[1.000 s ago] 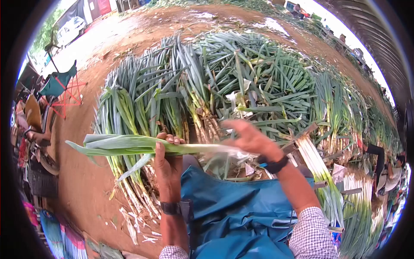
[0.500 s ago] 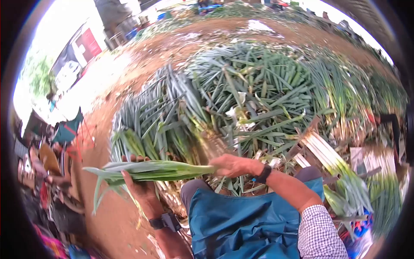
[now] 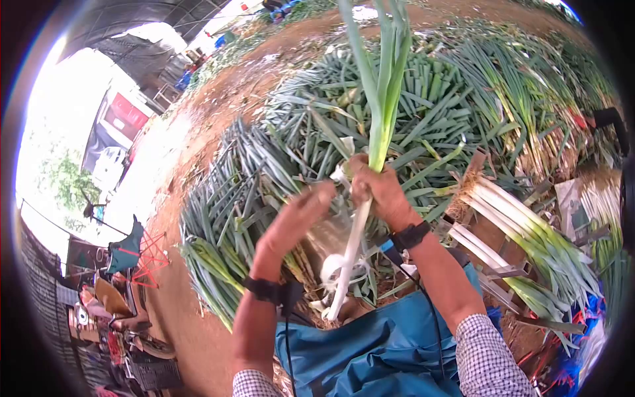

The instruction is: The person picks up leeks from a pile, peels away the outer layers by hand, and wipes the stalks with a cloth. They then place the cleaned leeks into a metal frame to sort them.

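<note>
A leek (image 3: 385, 106) stands nearly upright in front of me, leaves up and white stalk pointing down at my lap. Its stalk is gripped by my right hand (image 3: 380, 192), fingers wrapped just below the green part. My left hand (image 3: 297, 218) is raised to the left of the stalk, apart from it, its fingers smeared by motion. Pale, loose peelings (image 3: 337, 268) show beside the lower stalk. A blue apron (image 3: 377, 344) covers my lap.
A large heap of leeks (image 3: 410, 99) spreads ahead. Cleaned leeks (image 3: 522, 225) lie on a wooden rack at right, above blue plastic (image 3: 582, 331). More leeks (image 3: 598, 205) lie beyond. At left stand a folding chair (image 3: 126, 245) and a motorbike (image 3: 126, 317).
The leek has swung from lying sideways to nearly upright. My left hand has let go of its leaves and come to the right; my right hand now grips the stalk higher up.
</note>
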{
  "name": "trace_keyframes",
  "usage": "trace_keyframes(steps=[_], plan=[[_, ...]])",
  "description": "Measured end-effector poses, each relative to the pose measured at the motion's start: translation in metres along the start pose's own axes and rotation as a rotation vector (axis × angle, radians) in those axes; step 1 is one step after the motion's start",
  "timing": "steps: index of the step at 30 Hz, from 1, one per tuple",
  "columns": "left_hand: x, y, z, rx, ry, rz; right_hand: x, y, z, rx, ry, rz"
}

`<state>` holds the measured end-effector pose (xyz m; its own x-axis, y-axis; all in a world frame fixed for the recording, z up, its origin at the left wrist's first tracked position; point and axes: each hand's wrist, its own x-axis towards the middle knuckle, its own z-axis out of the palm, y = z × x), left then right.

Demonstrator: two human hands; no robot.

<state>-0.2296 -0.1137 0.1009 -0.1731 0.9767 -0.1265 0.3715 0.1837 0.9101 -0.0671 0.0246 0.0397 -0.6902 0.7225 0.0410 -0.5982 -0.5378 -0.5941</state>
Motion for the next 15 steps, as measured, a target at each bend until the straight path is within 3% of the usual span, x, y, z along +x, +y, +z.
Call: trace_keyframes(steps=[3, 5, 6, 9, 13, 15], plan=[[-0.013, -0.044, 0.056, -0.206, -0.202, -0.058, 0.01, -0.021, -0.038, 0.144, 0.051, 0.028], [-0.016, -0.065, 0.078, 0.004, -0.247, -0.075, 0.016, -0.028, -0.054, 0.209, 0.06, 0.021], [-0.023, -0.05, 0.089, -0.027, -0.182, -0.11, 0.016, -0.031, -0.058, 0.202, 0.103, -0.005], [-0.029, -0.042, 0.092, 0.286, -0.022, 0.046, 0.022, -0.039, -0.072, 0.272, 0.146, 0.016], [-0.045, -0.044, 0.076, 0.467, 0.076, 0.244, 0.021, -0.05, -0.081, 0.202, 0.28, -0.032], [-0.07, -0.064, 0.056, 0.496, 0.078, 0.115, 0.026, -0.064, -0.097, 0.195, 0.303, -0.098]])
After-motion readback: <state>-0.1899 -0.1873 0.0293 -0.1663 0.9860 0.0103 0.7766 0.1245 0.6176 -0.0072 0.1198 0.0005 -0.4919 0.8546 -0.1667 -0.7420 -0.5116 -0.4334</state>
